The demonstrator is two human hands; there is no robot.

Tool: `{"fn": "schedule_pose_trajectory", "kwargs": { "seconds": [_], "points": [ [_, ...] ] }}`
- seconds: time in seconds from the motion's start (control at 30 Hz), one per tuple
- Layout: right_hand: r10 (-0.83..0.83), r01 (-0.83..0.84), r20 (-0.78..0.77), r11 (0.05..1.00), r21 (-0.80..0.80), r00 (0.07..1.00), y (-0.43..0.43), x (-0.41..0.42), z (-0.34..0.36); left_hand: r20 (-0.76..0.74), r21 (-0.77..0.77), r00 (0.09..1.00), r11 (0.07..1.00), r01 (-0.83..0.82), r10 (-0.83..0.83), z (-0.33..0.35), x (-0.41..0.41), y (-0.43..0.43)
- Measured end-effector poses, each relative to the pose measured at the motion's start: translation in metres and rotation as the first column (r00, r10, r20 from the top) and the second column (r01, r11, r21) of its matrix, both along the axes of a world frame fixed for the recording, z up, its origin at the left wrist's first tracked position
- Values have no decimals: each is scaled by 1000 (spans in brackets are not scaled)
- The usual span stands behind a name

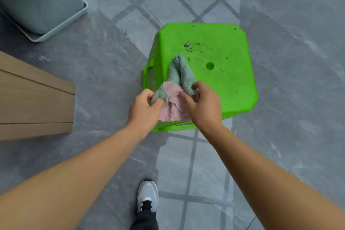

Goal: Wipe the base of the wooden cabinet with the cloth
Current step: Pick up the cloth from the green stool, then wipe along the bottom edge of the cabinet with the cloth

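Note:
A fluffy cloth (177, 87), grey-green on one side and pink on the other, hangs bunched between both hands above a green plastic stool (220, 73). My left hand (144, 111) pinches its left edge. My right hand (202, 105) grips its right edge, and the cloth's far tip rests on the stool top. The wooden cabinet (35, 97) shows as light brown panels at the left edge, well left of my hands; its base meets the floor around the lower corner.
The stool top carries dark specks and a round hole. A grey-green planter on a tray (43, 5) stands at the top left. My grey shoe (147, 198) is planted on the grey tiled floor (289, 99) below the hands.

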State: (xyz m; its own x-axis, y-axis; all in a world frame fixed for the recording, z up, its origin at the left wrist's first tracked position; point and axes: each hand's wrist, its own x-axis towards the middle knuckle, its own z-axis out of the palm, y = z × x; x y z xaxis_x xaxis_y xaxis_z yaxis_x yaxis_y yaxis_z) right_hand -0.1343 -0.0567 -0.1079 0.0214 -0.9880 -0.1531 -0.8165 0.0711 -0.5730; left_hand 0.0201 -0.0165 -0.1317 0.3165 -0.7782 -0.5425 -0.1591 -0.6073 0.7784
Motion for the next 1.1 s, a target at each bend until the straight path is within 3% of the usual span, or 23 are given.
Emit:
{"fn": "schedule_pose_trajectory", "kwargs": {
  "seconds": [0.1,0.2,0.33,0.5,0.63,0.73,0.83,0.87,0.93,0.97,1.03,1.1],
  "points": [
    [128,-132,55,987,91,990,49,44,0,-157,174,948,953,-250,277,-13,41,47],
    [206,-231,132,948,220,970,111,94,-18,-249,356,801,821,-446,544,-33,94,104],
    [58,-128,213,935,330,975,169,144,-73,-183,436,755,740,-512,630,-82,163,179],
    [-197,33,267,857,515,944,217,189,-180,-221,454,788,776,-438,574,-168,221,261],
    [-169,-47,309,809,586,936,229,220,-259,-206,445,779,765,-465,593,-233,246,292],
    [-112,-123,357,811,572,927,202,244,-306,-182,351,752,757,-552,633,-279,258,284],
    [-118,-170,481,841,514,869,147,269,-344,-147,117,710,725,-679,689,-324,276,251],
    [-110,-167,491,858,486,864,126,277,-356,-87,3,741,744,-668,666,-339,284,241],
    [-64,-137,403,883,450,913,88,285,-379,210,-118,859,884,-452,467,-365,294,234],
    [-11,-123,298,896,427,954,72,288,-389,373,-65,870,945,-321,321,-377,296,237],
    [173,-185,67,941,284,983,49,293,-401,518,84,854,989,-120,60,-395,297,247],
    [492,-490,-90,870,51,866,47,302,-402,560,169,820,985,21,-113,-408,297,254]
  ]
}}
